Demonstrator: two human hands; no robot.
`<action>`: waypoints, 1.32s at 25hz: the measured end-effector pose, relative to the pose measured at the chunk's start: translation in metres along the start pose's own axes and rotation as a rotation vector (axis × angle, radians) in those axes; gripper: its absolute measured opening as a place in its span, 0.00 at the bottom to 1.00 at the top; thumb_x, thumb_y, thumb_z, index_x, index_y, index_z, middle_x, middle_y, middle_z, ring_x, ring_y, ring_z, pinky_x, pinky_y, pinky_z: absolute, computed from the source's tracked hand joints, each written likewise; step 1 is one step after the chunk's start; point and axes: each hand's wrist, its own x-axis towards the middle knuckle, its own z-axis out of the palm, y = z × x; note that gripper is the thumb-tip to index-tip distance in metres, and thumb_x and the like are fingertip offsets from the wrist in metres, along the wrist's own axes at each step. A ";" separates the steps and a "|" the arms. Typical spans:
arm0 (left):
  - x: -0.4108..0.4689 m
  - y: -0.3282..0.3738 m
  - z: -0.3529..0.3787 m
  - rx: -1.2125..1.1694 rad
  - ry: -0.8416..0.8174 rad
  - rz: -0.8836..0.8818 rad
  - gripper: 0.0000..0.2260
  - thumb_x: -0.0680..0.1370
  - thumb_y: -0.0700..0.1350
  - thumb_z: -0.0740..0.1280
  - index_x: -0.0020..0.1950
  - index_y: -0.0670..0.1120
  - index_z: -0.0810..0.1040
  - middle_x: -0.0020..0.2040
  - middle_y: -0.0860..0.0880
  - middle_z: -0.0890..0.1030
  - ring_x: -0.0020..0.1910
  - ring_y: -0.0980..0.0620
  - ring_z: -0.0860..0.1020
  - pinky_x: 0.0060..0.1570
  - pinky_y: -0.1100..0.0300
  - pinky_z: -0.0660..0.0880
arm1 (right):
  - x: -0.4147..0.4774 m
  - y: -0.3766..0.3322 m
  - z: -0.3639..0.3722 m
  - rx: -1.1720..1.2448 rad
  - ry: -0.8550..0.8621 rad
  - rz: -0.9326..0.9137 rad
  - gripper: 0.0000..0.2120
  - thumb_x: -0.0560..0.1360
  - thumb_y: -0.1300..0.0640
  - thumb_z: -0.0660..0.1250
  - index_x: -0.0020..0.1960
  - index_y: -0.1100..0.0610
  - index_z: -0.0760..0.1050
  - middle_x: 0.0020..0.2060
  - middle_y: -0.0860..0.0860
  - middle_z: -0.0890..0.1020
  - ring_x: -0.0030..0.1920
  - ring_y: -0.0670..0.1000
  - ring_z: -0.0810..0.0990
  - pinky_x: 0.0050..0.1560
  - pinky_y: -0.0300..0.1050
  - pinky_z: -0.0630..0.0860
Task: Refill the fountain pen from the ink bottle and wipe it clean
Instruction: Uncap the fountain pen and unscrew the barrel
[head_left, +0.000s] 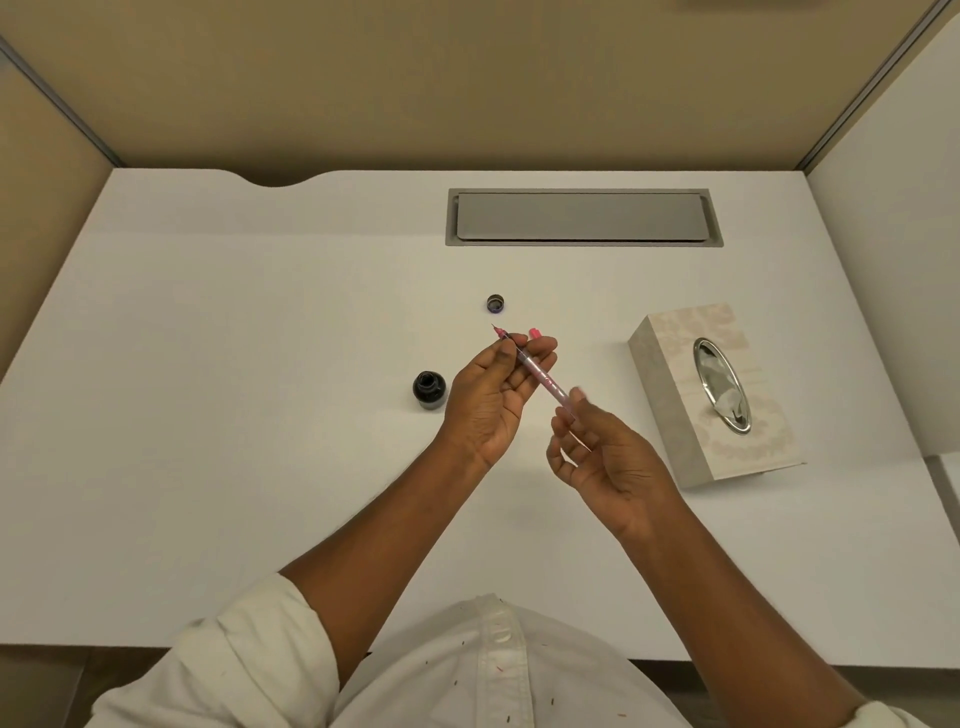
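A slim pink fountain pen is held above the white desk, nib pointing up and to the left. My left hand pinches its front section near the nib. My right hand holds the rear end between fingertips. A pink piece, perhaps the pen's cap, shows behind my left fingers. The open dark ink bottle stands just left of my left hand. Its round cap lies farther back on the desk.
A patterned tissue box with an oval metal opening lies to the right of my hands. A grey cable hatch is set into the desk at the back. Beige partition walls enclose the desk.
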 end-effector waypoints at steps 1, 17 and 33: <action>-0.001 -0.002 -0.001 0.003 -0.007 -0.007 0.11 0.80 0.37 0.57 0.46 0.38 0.78 0.48 0.37 0.82 0.51 0.43 0.82 0.53 0.54 0.79 | 0.001 0.000 -0.001 -0.020 0.000 0.019 0.13 0.71 0.52 0.72 0.50 0.60 0.79 0.39 0.56 0.84 0.37 0.50 0.83 0.35 0.43 0.80; -0.002 -0.013 -0.011 0.026 -0.009 -0.044 0.09 0.80 0.39 0.57 0.47 0.38 0.76 0.47 0.38 0.84 0.53 0.42 0.81 0.54 0.55 0.79 | 0.008 0.004 -0.004 -0.291 -0.007 -0.025 0.17 0.77 0.47 0.64 0.49 0.61 0.80 0.36 0.56 0.85 0.33 0.48 0.81 0.33 0.39 0.79; 0.004 -0.013 -0.017 0.004 0.013 -0.048 0.10 0.81 0.38 0.56 0.47 0.38 0.75 0.43 0.40 0.84 0.52 0.42 0.82 0.54 0.54 0.79 | 0.015 0.010 0.000 -0.288 0.038 -0.100 0.08 0.76 0.57 0.68 0.44 0.60 0.82 0.35 0.54 0.84 0.32 0.46 0.79 0.34 0.37 0.78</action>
